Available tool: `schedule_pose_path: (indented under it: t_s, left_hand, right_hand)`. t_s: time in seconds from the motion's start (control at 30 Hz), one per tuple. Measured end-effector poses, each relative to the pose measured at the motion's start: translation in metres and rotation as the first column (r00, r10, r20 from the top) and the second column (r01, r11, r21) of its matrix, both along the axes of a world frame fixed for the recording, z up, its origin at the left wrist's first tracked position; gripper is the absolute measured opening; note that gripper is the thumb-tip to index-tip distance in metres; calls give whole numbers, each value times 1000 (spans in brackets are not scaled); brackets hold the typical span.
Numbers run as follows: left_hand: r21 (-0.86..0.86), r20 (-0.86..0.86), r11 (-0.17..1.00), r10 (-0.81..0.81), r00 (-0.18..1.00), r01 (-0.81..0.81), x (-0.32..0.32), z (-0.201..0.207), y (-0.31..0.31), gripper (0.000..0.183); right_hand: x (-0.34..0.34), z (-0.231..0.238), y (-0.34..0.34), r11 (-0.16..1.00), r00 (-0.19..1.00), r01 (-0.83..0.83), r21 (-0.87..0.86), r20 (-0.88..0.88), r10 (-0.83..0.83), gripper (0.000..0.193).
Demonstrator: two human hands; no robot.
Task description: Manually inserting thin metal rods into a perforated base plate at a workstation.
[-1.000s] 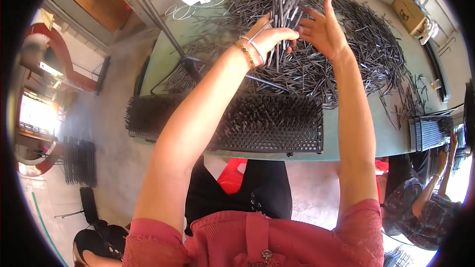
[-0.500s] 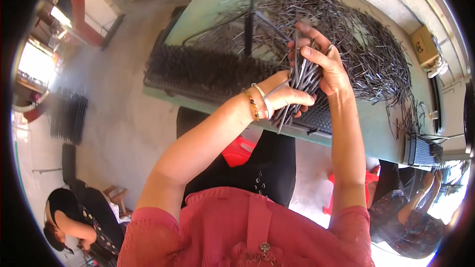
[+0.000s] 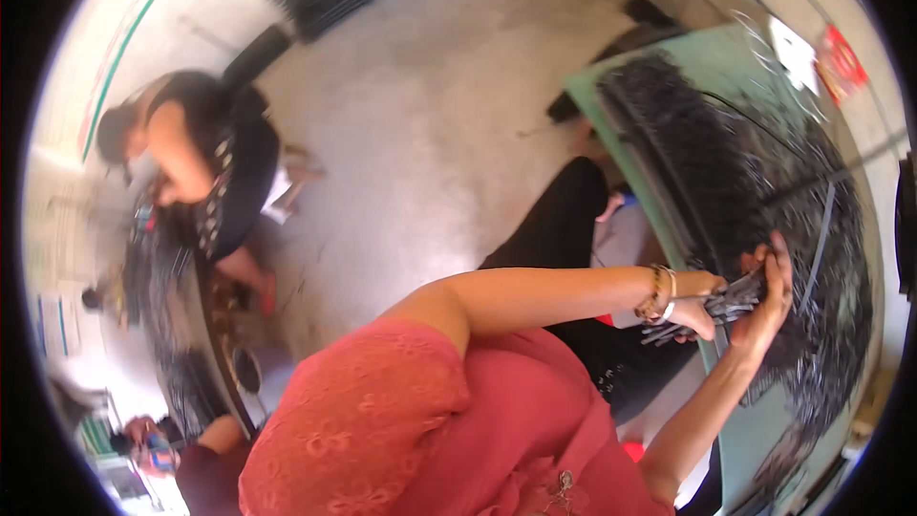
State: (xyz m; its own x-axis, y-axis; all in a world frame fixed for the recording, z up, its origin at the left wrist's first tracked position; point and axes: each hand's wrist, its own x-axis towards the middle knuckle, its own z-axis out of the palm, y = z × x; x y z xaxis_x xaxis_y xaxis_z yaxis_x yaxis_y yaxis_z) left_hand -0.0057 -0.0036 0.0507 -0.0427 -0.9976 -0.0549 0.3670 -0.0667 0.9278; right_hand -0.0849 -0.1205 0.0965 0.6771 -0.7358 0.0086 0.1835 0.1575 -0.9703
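a: we begin at the left hand (image 3: 699, 311). state?
b: clamped on a bundle of dark strips (image 3: 734, 302), thumb along one side. we judge the closed grip keeps so many loose, thin pieces from fanning apart.
a: right hand (image 3: 772, 292)?
b: against the bundle's other end, fingers lifted and mostly straight. whether it grips or merely backs the ends, we cannot tell; we take it as a stop that would keep them from sliding out.
a: position of the bundle?
b: between both hands, above the near edge of the table (image 3: 723, 50), slightly tilted, its lower end toward the lap. held there, we suppose, because it lies within easy reach of both arms.
a: next outward?
b: one long, dark, bristly block (image 3: 680, 139), lying along the near edge; blur hides its details. beyond it, a broad spread of loose strips (image 3: 833, 334), laid every which way. we read that layout as a supply left within reach.
a: outermost?
b: one dark pole (image 3: 845, 175), slanting over the strips; one white item (image 3: 795, 54) and one red packet (image 3: 842, 65) by the far edge, apart from the strips, perhaps to keep them out of the way. across the floor, one co-worker (image 3: 215, 158), bent forward.
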Motion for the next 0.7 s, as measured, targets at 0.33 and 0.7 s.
schedule_pose_path:
  t_s: [0.33,0.7]
  left_hand:
    - [-64,44,993,100,994,-97,11,-16,34,41]
    - [105,3,979,177,984,-176,15,-33,55,42]
  right_hand:
    - [13,-11,7,965,979,-165,205,155,134,37]
    - [-18,7,-19,981,928,-112,158,371,46,52]
